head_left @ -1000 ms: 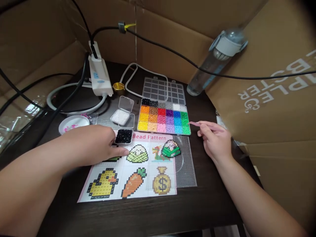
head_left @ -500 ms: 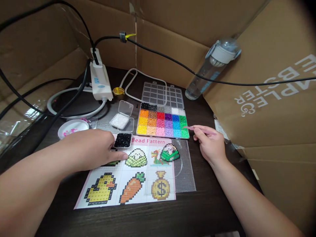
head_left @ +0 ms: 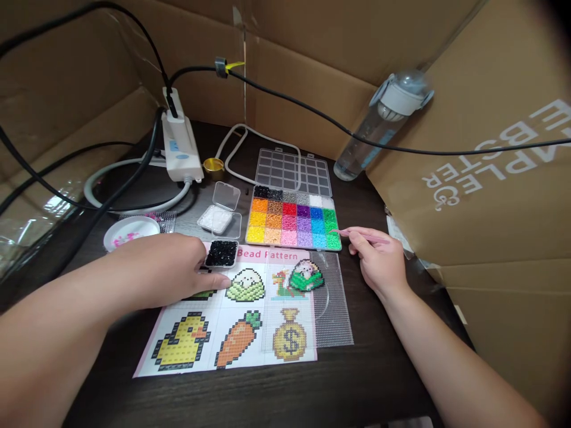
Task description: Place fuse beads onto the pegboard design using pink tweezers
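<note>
Holding the pink tweezers pinched between thumb and fingers, your right hand has slid leftward from where it was a second ago. The tip now sits at the green compartment in the lower right corner of the bead box, right of centre in the frame; you cannot tell whether it touches the beads. Your left hand has not moved: it lies flat and unclenched on the pattern sheet, grasping nothing, thumb just beside the small tray of black beads. The half-built green figure on the clear pegboard stays just below the box. By my reading, the tweezers have arrived at the green beads, and no bead shows in their tip.
</note>
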`<action>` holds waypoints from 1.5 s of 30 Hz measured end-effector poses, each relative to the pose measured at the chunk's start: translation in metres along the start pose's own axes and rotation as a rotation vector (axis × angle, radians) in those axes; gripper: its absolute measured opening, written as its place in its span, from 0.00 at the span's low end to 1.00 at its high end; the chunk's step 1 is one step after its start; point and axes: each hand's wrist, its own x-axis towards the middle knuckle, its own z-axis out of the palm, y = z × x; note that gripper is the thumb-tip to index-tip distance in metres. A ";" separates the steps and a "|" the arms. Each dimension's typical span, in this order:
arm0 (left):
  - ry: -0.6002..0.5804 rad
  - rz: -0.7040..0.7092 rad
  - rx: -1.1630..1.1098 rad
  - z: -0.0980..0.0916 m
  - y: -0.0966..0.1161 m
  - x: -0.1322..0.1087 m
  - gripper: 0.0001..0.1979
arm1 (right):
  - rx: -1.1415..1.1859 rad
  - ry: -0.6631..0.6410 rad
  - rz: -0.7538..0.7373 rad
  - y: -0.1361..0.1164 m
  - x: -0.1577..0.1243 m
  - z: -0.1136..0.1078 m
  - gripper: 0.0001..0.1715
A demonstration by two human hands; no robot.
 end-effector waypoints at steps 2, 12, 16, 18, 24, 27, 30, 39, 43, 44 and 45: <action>0.004 0.002 0.003 0.001 -0.001 0.000 0.25 | 0.010 0.006 -0.012 0.001 0.000 0.000 0.17; 0.009 0.039 -0.070 -0.006 0.004 -0.003 0.26 | 0.060 -0.214 -0.123 -0.008 -0.012 -0.020 0.21; -0.029 0.039 -0.014 -0.006 0.005 -0.003 0.26 | 0.081 -0.531 -0.222 -0.018 -0.023 -0.019 0.15; -0.037 0.028 0.010 -0.006 0.005 -0.004 0.27 | 0.099 -0.638 -0.249 -0.023 -0.026 -0.015 0.12; -0.047 0.029 0.012 -0.006 0.006 -0.005 0.28 | 0.065 -0.746 -0.255 -0.029 -0.025 -0.010 0.10; -0.033 0.017 -0.007 -0.007 0.007 -0.004 0.28 | 0.028 -0.758 -0.249 -0.030 -0.024 -0.010 0.08; -0.035 0.019 -0.011 -0.007 0.007 -0.004 0.29 | 0.048 -0.762 -0.275 -0.030 -0.023 -0.010 0.06; -0.050 0.037 0.031 -0.005 0.006 -0.004 0.28 | 0.030 -0.765 -0.284 -0.029 -0.023 -0.009 0.07; -0.052 0.032 0.039 -0.007 0.007 -0.005 0.29 | 0.061 -0.765 -0.298 -0.029 -0.023 -0.009 0.06; -0.048 0.030 0.037 -0.007 0.007 -0.005 0.29 | 0.055 -0.762 -0.293 -0.030 -0.023 -0.009 0.07; -0.046 0.031 0.036 -0.007 0.007 -0.005 0.29 | 0.045 -0.759 -0.282 -0.030 -0.023 -0.009 0.08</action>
